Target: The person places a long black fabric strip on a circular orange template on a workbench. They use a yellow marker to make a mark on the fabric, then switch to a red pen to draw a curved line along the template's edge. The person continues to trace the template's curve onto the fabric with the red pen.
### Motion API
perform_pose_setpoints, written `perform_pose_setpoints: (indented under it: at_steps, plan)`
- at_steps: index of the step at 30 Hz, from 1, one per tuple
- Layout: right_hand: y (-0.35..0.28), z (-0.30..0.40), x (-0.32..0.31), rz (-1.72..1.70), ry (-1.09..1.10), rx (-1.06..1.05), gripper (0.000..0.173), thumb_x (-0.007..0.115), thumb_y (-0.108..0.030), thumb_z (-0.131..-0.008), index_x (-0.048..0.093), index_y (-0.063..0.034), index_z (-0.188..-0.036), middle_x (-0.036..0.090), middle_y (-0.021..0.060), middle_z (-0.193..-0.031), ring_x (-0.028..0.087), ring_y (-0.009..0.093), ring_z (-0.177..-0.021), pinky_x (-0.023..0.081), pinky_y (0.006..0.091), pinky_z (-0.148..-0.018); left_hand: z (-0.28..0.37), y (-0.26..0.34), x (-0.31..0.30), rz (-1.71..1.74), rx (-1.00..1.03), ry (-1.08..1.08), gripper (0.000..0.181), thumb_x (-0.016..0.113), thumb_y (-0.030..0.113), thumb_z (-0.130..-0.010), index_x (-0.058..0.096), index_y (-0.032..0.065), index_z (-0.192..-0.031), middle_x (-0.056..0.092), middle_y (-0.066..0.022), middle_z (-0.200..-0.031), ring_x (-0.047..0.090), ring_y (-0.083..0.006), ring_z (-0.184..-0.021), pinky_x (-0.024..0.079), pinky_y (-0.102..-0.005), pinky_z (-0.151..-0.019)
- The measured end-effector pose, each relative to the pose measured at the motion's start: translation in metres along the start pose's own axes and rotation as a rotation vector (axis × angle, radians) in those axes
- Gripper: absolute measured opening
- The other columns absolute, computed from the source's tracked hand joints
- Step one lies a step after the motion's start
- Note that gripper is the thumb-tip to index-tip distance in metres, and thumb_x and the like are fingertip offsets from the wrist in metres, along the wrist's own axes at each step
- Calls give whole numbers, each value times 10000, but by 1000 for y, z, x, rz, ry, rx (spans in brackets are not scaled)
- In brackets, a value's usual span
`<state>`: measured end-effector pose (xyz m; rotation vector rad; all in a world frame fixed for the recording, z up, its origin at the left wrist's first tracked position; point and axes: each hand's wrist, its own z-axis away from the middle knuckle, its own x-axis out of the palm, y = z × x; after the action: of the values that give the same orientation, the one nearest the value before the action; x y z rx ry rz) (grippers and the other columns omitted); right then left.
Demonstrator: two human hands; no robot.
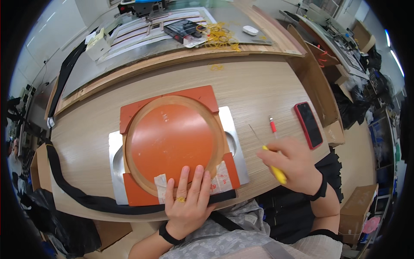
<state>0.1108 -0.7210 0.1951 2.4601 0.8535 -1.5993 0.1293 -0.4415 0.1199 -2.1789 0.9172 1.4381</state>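
Note:
My left hand (189,197) lies palm down on the near edge of a round orange board (173,139), its fingers slightly spread. A tan ring (132,162) surrounds the round board, with orange corner pieces (200,97) outside it. Beneath them, a silver metal plate (237,152) sticks out on both sides. Paper tape bearing writing (223,179) covers the near right corner. A long black fabric strip (93,202) runs along the board's near edge, partly hidden by my left hand. Over the table's right side, my right hand (291,162) grips a yellow-handled tool (278,174) with a thin metal shaft (255,132).
A red-and-clear pen-like tool (272,124) and a red-cased phone (309,124) lie on the wooden table (258,84) to the right. On the raised platform behind are yellow rubber bands (221,35), a black packet (182,30) and a small white case (250,30). Cardboard (318,81) borders the right side.

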Motion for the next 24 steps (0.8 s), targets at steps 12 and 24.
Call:
perform_pose_setpoints:
  at_steps: [12, 24]
  plan:
    - [28, 22, 37, 323, -227, -48, 383, 585, -115, -861, 635, -10, -1226, 626, 113, -1050, 608, 253, -903, 480, 378, -808, 1, -1, 1, -14, 5, 11, 788, 840, 399, -665, 647, 57, -1348, 608, -132, -1437, 525, -346, -1384, 281, -512, -1192]
    - [61, 32, 27, 618, -368, -44, 365, 641, -79, -790, 649, -26, -1152, 586, 79, -882, 595, 239, -847, 480, 373, -803, 2, -3, 2, -17, 0, 35, 856, 821, 463, -582, 656, 128, -1353, 595, -75, -1463, 518, -290, -1397, 272, -486, -1189]
